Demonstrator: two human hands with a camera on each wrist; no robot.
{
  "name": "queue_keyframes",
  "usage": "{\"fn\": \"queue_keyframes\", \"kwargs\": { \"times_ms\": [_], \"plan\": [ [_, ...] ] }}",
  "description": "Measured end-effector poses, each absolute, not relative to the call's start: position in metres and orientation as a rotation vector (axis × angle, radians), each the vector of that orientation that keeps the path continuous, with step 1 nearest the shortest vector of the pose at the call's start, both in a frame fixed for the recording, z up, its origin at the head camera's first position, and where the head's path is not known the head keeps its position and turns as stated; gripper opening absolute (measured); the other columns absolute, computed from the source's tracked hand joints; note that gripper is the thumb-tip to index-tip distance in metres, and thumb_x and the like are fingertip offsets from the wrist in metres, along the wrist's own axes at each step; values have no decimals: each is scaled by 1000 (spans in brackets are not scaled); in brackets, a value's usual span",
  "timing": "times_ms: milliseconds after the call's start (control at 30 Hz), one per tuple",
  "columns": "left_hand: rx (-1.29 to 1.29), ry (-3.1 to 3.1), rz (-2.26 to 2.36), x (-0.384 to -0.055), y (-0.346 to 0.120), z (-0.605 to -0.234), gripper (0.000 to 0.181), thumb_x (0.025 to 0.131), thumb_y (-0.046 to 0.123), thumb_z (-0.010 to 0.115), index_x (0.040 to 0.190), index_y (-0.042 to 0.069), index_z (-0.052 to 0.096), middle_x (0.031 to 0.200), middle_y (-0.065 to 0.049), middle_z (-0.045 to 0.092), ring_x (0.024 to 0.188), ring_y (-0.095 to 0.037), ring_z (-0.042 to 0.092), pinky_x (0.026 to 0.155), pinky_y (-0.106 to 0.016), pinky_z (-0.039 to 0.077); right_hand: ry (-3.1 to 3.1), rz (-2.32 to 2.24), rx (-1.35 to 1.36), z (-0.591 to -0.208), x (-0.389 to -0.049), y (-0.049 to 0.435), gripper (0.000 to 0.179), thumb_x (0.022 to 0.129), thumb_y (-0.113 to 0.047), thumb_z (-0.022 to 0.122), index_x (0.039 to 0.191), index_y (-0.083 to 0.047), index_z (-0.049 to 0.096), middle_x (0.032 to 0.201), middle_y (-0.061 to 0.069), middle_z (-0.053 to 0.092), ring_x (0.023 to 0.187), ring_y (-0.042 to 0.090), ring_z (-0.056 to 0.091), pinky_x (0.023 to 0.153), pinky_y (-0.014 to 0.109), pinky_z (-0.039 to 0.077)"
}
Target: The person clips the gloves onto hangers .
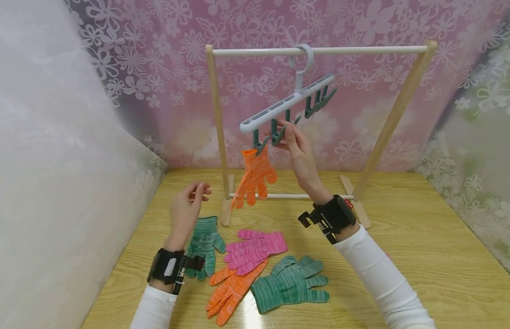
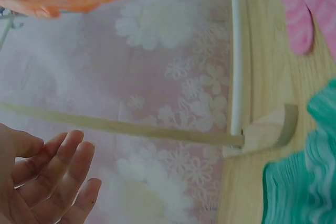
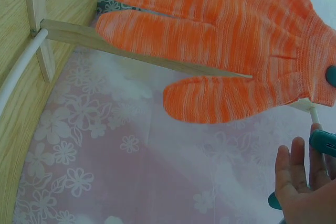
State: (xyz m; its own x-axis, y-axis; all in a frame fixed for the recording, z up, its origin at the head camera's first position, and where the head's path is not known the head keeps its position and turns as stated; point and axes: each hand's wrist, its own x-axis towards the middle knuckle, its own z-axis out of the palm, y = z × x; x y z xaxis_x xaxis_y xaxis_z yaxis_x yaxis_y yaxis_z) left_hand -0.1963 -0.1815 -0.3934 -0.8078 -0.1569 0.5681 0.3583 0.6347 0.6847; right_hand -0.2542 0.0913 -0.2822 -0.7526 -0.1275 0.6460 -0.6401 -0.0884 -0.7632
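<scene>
An orange knit glove (image 1: pixel 256 176) hangs by its cuff from the end clip (image 1: pixel 260 142) of a light grey clip hanger (image 1: pixel 288 101). My right hand (image 1: pixel 301 157) is at the dark green clip (image 1: pixel 277 133) beside it, thumb in front and index finger behind, pinching it. In the right wrist view the orange glove (image 3: pixel 236 40) hangs beside my fingers (image 3: pixel 297 163). My left hand (image 1: pixel 187 208) hovers over the left side of the table with loosely bent fingers, holding nothing. Below it lies a green glove (image 1: pixel 205 240).
On the wooden table (image 1: pixel 423 256) lie a pink glove (image 1: pixel 257 249), another orange glove (image 1: pixel 234 292) and a larger green glove (image 1: pixel 292 283). The hanger hooks over the white rod (image 1: pixel 362 50) of a wooden stand (image 1: pixel 386 123). More clips (image 1: pixel 318 100) hang at its far end. A floral curtain (image 1: pixel 168 68) stands behind.
</scene>
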Motion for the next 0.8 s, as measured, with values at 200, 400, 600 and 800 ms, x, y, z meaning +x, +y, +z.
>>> {"fn": "queue_keyframes", "kwargs": {
  "times_ms": [200, 400, 600, 800],
  "plan": [
    [-98, -2293, -1003, -198, -197, -406, 24, 106, 21, 58, 106, 4, 75, 90, -10, 77, 71, -25, 74, 61, -44, 57, -1802, 1905, 855, -281, -255, 92, 45, 112, -28, 38, 135, 5, 57, 110, 15, 70, 103, 31, 64, 89, 32, 54],
    [-96, -2379, -837, -198, -209, -416, 18, 101, 19, 65, 108, 4, 74, 90, -10, 77, 72, -28, 73, 56, -44, 54, -1795, 1897, 837, -282, -253, 94, 59, 107, -43, 43, 136, 6, 57, 115, 30, 64, 104, 34, 62, 89, 31, 54],
    [-71, -2534, -731, -196, -214, -425, 19, 99, 19, 68, 105, 1, 73, 90, -16, 75, 70, -31, 72, 51, -39, 51, -1790, 1902, 849, -284, -255, 95, 68, 103, -52, 44, 137, 6, 56, 109, 14, 70, 106, 41, 59, 89, 30, 54],
    [-51, -2722, -695, -198, -219, -435, 21, 98, 21, 70, 103, 2, 74, 95, -15, 75, 70, -28, 69, 53, -35, 50, -1784, 1928, 846, -285, -254, 96, 63, 104, -49, 45, 136, 4, 58, 107, 2, 71, 100, 25, 64, 88, 31, 55]
  ]
}}
